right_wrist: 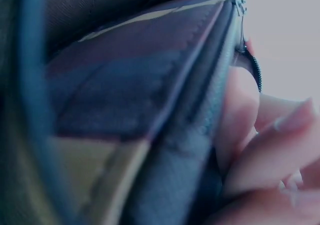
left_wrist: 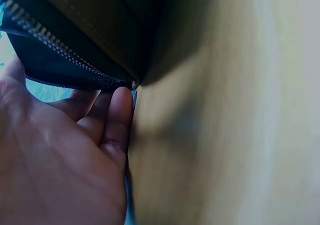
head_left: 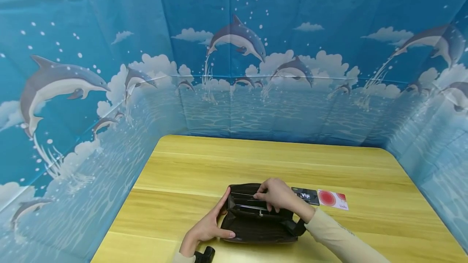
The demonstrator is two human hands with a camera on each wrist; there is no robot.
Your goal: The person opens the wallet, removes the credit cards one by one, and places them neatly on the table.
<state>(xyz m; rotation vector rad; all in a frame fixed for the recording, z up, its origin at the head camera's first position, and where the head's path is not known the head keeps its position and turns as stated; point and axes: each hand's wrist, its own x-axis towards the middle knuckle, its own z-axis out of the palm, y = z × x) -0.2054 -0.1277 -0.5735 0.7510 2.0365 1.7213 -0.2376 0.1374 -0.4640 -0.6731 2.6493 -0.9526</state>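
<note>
A dark long zip-around wallet (head_left: 256,228) lies spread wide on the table, its inner pockets facing up. My left hand (head_left: 209,223) holds its left end, with the thumb on the front flap and a finger along the left side. In the left wrist view the fingers (left_wrist: 117,117) curl against the zipper-edged end. My right hand (head_left: 279,196) reaches into the wallet's back part, thumb and index finger close together at the card slots. In the right wrist view its fingers (right_wrist: 240,105) are beside the zippered divider (right_wrist: 220,80); whether they pinch anything is hidden.
Beside the right hand lie a black card marked "Vip" (head_left: 308,196) and a white and red card (head_left: 332,199). The wooden table (head_left: 175,173) is bordered by a blue dolphin-print curtain (head_left: 234,108) at the back and sides.
</note>
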